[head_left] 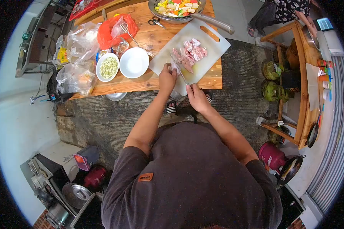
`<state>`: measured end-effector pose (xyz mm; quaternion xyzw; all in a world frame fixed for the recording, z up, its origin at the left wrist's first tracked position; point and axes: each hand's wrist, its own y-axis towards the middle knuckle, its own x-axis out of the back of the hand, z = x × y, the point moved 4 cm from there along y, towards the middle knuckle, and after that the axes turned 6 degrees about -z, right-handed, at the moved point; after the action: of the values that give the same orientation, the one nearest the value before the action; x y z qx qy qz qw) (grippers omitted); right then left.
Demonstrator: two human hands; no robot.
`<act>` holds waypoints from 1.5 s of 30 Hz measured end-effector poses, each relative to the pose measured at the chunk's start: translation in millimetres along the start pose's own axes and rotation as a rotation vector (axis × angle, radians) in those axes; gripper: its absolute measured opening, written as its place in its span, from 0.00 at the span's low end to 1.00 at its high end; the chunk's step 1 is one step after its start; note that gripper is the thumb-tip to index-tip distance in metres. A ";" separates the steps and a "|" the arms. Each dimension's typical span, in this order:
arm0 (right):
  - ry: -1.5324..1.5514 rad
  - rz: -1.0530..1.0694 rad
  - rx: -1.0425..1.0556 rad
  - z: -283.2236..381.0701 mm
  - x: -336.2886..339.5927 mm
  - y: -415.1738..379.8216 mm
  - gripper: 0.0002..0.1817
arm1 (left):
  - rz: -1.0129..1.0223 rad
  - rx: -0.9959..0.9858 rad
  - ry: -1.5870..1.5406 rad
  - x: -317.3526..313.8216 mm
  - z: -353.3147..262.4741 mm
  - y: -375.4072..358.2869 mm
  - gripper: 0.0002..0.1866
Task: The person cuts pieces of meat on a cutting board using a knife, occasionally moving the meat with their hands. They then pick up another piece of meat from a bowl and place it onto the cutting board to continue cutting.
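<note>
A white cutting board (pixel 214 47) lies at an angle over the front right of the wooden table (pixel 149 38). Pieces of raw meat (pixel 191 53) are spread across its middle. My right hand (pixel 197 97) grips the handle of a knife (pixel 182 75), whose blade points up and left over the board. At the board's left side, the closed fingers of my left hand (pixel 167 79) press on a pale piece of meat beside the blade. To the left are an empty white bowl (pixel 134 63) and a white bowl of pale green shreds (pixel 108 68).
A pan of cut vegetables (pixel 177 8) stands behind the board, with black-handled scissors (pixel 156 22) nearby. Plastic bags (pixel 78 45) and a red bag (pixel 118 30) crowd the left. Another person (pixel 283 11) stands at a wooden stand (pixel 302 84) at the right.
</note>
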<state>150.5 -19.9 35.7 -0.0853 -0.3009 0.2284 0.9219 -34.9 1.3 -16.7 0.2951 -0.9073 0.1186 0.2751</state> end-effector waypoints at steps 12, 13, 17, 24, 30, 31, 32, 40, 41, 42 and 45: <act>-0.051 0.038 -0.032 1.2 -3.4 4.9 0.30 | 0.023 0.075 0.047 -2.5 1.7 3.2 0.17; -0.051 0.038 -0.033 4.1 -1.3 5.4 0.30 | 0.015 0.068 0.046 -3.8 2.5 3.6 0.16; -0.051 0.072 -0.087 1.7 -4.6 7.1 0.31 | 0.014 0.016 0.098 -2.9 -1.8 3.5 0.13; -0.107 0.045 -0.111 9.3 -6.2 6.5 0.32 | 0.044 0.021 0.099 -5.9 -1.5 6.4 0.11; -0.089 -0.005 -0.035 0.9 -13.6 10.8 0.32 | 0.044 -0.007 0.188 -10.6 -3.2 6.9 0.12; -0.089 -0.004 -0.039 -1.2 -14.9 12.1 0.32 | 0.053 -0.007 0.197 -10.1 -4.9 7.7 0.12; -0.082 -0.011 -0.032 -2.9 -16.0 12.1 0.31 | 0.064 -0.006 0.207 -9.6 -6.4 7.3 0.12; -0.078 0.015 -0.094 9.2 -20.1 15.0 0.30 | 0.067 -0.009 0.094 -9.6 -2.9 10.4 0.13; -0.066 0.013 -0.084 9.1 -20.8 16.6 0.30 | 0.083 0.007 0.092 -9.4 -2.4 11.3 0.14; -0.054 0.012 -0.074 8.8 -21.5 17.7 0.30 | 0.085 0.009 0.095 -7.9 -5.0 11.9 0.14; -0.041 0.023 -0.065 6.1 -21.7 23.3 0.31 | 0.119 0.053 0.090 -5.8 -10.3 12.0 0.14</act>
<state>122.8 -9.5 22.6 -0.1139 -0.3261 0.2310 0.9096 -33.8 17.4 -12.2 0.2424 -0.9065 0.1720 0.2999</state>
